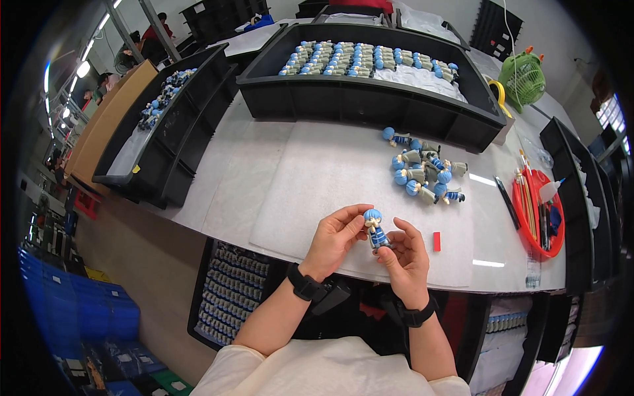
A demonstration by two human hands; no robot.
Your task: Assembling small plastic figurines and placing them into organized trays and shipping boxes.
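Observation:
Between my two hands, above the table's front edge, is a small blue-haired figurine (377, 231) in a blue outfit, held upright. My left hand (337, 237) pinches it at the head and upper body with thumb and fingers. Around its lower end close the thumb and fingers of my right hand (405, 255). A loose pile of similar figurines (422, 168) lies on the white foam sheet (317, 178) beyond my right hand. Just right of that hand a small red block (436, 241) rests on the sheet.
A large black crate (370, 102) with rows of figurines spans the back. Another black crate (178, 142) stands at the left. On the right sits a red basket (559, 239) of brushes and tools, with a dark pen-like tool (507, 202) beside it and a green fan (522, 78) behind.

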